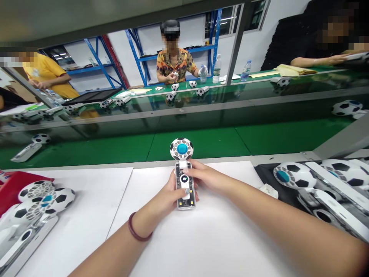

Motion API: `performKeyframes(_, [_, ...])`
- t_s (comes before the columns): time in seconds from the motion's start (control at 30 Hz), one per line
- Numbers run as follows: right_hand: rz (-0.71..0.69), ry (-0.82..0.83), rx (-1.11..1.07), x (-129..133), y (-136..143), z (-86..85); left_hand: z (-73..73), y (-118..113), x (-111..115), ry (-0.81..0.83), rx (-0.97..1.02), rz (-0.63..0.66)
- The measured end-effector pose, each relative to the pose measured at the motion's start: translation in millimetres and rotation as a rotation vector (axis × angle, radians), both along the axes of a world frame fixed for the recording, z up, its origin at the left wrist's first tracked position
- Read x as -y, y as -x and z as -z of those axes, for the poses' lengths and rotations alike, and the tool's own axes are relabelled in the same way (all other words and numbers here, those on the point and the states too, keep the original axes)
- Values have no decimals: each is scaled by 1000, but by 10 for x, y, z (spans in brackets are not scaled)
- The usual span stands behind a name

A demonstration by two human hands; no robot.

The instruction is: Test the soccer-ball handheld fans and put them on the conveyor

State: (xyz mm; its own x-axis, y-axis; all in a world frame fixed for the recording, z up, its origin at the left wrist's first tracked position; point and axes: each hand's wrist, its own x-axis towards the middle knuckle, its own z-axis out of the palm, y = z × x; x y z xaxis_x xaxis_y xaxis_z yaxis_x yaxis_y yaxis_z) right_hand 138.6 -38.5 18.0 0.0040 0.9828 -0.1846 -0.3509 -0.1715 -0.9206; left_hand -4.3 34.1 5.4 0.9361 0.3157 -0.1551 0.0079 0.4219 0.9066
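Holding the handheld fan (pixel 186 200) upright in both hands is the step in hand, apparently while attending to its front controls. Nearest, the left hand (pixel 168 194) is closed around the lower handle, its thumb pressed on the white front panel. Just beyond that thumb, the round display (pixel 184 179) is lit. The right hand (pixel 201 174) pinches the upper handle from the right, its thumb near the display. The next move, I judge, calls for firm left-hand support and a light thumb that leaves the display uncovered. Under the grip lies a white work surface (pixel 213 238); more fans lie to its left (pixel 43 204) and right (pixel 296 177). Above the grip, the football-patterned head (pixel 182 149) appears against the green strip (pixel 213 140). Farthest off, across from the grip, a person in a patterned shirt (pixel 175 61) handles a small white item.
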Motion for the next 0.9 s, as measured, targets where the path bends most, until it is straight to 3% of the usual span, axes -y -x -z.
performKeyframes(0.9, [8, -22, 13, 0, 9, -28, 10, -7, -8, -8, -4, 17])
